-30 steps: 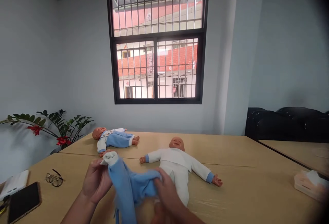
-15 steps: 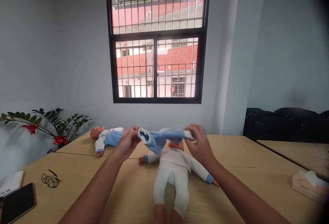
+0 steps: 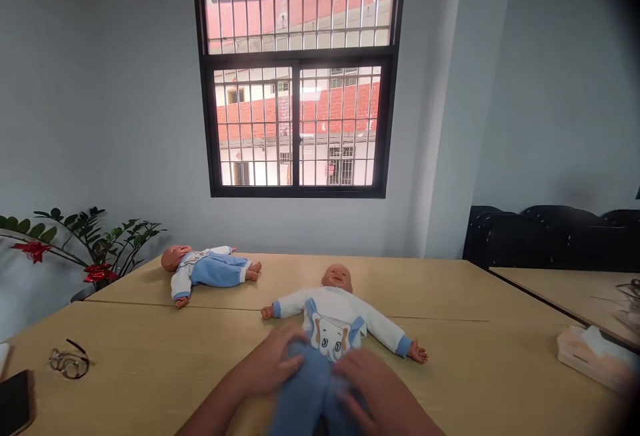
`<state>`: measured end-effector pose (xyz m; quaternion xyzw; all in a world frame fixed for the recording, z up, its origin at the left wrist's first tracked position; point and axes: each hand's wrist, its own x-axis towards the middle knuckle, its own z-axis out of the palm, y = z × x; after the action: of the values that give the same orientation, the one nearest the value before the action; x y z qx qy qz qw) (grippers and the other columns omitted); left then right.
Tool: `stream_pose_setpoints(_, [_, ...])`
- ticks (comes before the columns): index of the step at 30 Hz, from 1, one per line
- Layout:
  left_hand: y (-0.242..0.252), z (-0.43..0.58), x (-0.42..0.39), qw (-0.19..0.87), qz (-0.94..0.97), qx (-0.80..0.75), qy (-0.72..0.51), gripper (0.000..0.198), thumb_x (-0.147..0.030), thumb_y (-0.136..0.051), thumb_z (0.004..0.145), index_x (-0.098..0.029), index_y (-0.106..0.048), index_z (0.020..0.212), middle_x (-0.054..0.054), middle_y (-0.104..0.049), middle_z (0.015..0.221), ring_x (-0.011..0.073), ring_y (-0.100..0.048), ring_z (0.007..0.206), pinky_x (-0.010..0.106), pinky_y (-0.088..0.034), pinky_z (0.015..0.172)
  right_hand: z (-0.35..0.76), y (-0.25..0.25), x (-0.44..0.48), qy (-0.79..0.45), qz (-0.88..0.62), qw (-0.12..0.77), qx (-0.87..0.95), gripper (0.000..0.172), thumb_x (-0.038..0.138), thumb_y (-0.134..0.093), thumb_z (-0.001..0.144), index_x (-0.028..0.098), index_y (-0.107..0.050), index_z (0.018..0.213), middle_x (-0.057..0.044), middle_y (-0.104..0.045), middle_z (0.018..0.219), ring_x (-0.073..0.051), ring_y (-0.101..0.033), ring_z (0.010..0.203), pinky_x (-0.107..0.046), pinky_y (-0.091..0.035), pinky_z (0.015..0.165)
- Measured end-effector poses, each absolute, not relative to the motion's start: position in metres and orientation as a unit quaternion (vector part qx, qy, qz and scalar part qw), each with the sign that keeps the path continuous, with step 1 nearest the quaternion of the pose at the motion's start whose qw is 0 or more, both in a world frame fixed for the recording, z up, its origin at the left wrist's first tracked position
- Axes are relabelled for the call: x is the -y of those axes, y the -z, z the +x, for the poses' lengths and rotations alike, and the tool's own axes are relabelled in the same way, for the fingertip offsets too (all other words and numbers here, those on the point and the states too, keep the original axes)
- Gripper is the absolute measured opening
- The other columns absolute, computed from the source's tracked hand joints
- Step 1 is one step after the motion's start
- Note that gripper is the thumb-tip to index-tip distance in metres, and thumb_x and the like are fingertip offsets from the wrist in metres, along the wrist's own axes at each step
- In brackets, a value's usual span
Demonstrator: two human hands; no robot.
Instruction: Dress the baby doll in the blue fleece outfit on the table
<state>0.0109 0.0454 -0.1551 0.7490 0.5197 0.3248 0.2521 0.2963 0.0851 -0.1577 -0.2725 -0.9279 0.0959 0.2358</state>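
A baby doll (image 3: 340, 277) lies on its back on the table, in a white long-sleeved top with blue cuffs. Blue overalls (image 3: 303, 389) with an animal face on the bib are spread over its front and legs. My left hand (image 3: 270, 363) rests on the upper left side of the overalls, thumb and fingers apart. On the opposite side my right hand (image 3: 375, 386) touches the cloth with spread fingers, partly blurred by motion. The doll's legs are hidden beneath the overalls and hands.
A second doll (image 3: 217, 269) in blue overalls lies at the back left. Glasses (image 3: 70, 361) and a dark phone (image 3: 15, 399) are on the left, and a tissue box (image 3: 590, 356) on the right. Behind the table stand a plant (image 3: 100, 243) and black chairs (image 3: 530, 239).
The overalls, held stretched in the air between both hands, have come down onto the doll with the bib facing up. Both hands have moved lower and nearer, and loosened their grip.
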Motion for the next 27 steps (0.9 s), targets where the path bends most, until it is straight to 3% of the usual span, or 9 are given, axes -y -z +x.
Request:
stream_pose_setpoints(3, [0.174, 0.021, -0.086, 0.214, 0.751, -0.522, -0.344, 0.070, -0.048, -0.065, 0.090, -0.024, -0.045, 0.153, 0.016, -0.040, 0.160, 0.0347, -0.033, 0.149, 0.052, -0.026, 0.124, 0.260, 0.137, -0.118, -0.078, -0.346, 0.228, 0.907, 0.048, 0.041, -0.053, 0.097, 0.025, -0.059, 0.142, -0.013, -0.060, 0.144, -0.035, -0.051, 0.135, -0.053, -0.039, 0.113])
stream_pose_setpoints(5, [0.186, 0.025, -0.105, 0.211, 0.754, -0.519, -0.342, 0.077, -0.056, -0.065, 0.090, -0.024, -0.041, 0.155, 0.017, -0.048, 0.152, 0.0348, -0.041, 0.142, 0.053, -0.032, 0.121, 0.242, 0.144, -0.140, -0.060, -0.363, 0.210, 0.906, 0.051, 0.037, -0.057, 0.096, 0.021, -0.059, 0.144, -0.016, -0.065, 0.136, -0.036, -0.052, 0.132, -0.055, -0.032, 0.118])
stream_pose_setpoints(9, [0.200, 0.030, -0.121, 0.159, 0.758, -0.519, -0.361, 0.062, -0.057, -0.066, 0.088, -0.026, -0.056, 0.141, 0.014, -0.058, 0.132, 0.0333, -0.050, 0.130, 0.052, -0.040, 0.115, 0.228, 0.177, -0.160, -0.013, -0.364, 0.252, 0.897, 0.023, 0.025, -0.055, 0.095, 0.019, -0.070, 0.111, -0.013, -0.070, 0.106, -0.031, -0.061, 0.107, -0.052, -0.041, 0.107])
stream_pose_setpoints(13, [0.202, 0.032, -0.119, 0.094, 0.793, -0.473, -0.373, 0.074, -0.056, -0.060, 0.093, -0.023, -0.037, 0.155, 0.017, -0.038, 0.160, 0.0369, -0.030, 0.150, 0.055, -0.027, 0.124, 0.230, 0.188, -0.154, -0.025, -0.286, 0.333, 0.898, 0.020, 0.013, -0.047, 0.093, 0.020, -0.064, 0.100, -0.010, -0.067, 0.104, -0.027, -0.059, 0.101, -0.044, -0.048, 0.095])
stream_pose_setpoints(15, [0.202, 0.031, -0.117, 0.086, 0.815, -0.445, -0.361, 0.068, -0.053, -0.052, 0.098, -0.022, -0.036, 0.156, 0.016, -0.044, 0.158, 0.0352, -0.033, 0.150, 0.054, -0.025, 0.125, 0.234, 0.184, -0.149, -0.044, -0.249, 0.346, 0.904, 0.023, 0.011, -0.046, 0.091, 0.020, -0.062, 0.105, -0.010, -0.067, 0.108, -0.026, -0.060, 0.105, -0.042, -0.048, 0.095])
stream_pose_setpoints(18, [0.205, 0.027, -0.116, 0.077, 0.815, -0.442, -0.367, 0.042, -0.049, -0.041, 0.101, -0.021, -0.065, 0.122, 0.013, -0.068, 0.117, 0.0304, -0.057, 0.121, 0.051, -0.035, 0.117, 0.242, 0.176, -0.141, -0.081, -0.238, 0.327, 0.911, 0.024, 0.016, -0.043, 0.096, 0.021, -0.061, 0.110, -0.010, -0.069, 0.111, -0.025, -0.063, 0.103, -0.039, -0.050, 0.090])
stream_pose_setpoints(20, [0.207, 0.022, -0.116, 0.087, 0.802, -0.468, -0.360, 0.044, -0.049, -0.034, 0.102, -0.021, -0.067, 0.093, 0.010, -0.067, 0.092, 0.0271, -0.060, 0.098, 0.046, -0.044, 0.102, 0.245, 0.172, -0.136, -0.109, -0.262, 0.295, 0.912, 0.025, 0.023, -0.041, 0.101, 0.022, -0.062, 0.115, -0.009, -0.072, 0.112, -0.024, -0.066, 0.098, -0.035, -0.050, 0.084])
stream_pose_setpoints(23, [0.212, 0.020, -0.113, 0.129, 0.803, -0.486, -0.321, 0.052, -0.053, -0.026, 0.104, -0.021, -0.061, 0.082, 0.008, -0.066, 0.089, 0.0252, -0.057, 0.089, 0.040, -0.045, 0.088, 0.245, 0.169, -0.128, -0.117, -0.313, 0.211, 0.919, 0.024, 0.038, -0.053, 0.099, 0.026, -0.065, 0.116, -0.008, -0.077, 0.105, -0.027, -0.070, 0.091, -0.033, -0.048, 0.076])
stream_pose_setpoints(27, [0.213, 0.024, -0.108, 0.160, 0.800, -0.454, -0.357, 0.065, -0.063, -0.016, 0.102, -0.020, -0.057, 0.076, 0.008, -0.064, 0.087, 0.0246, -0.055, 0.088, 0.039, -0.042, 0.087, 0.243, 0.169, -0.128, -0.078, -0.355, 0.145, 0.920, 0.025, 0.046, -0.060, 0.094, 0.022, -0.069, 0.094, -0.010, -0.076, 0.090, -0.029, -0.069, 0.083, -0.032, -0.044, 0.072])
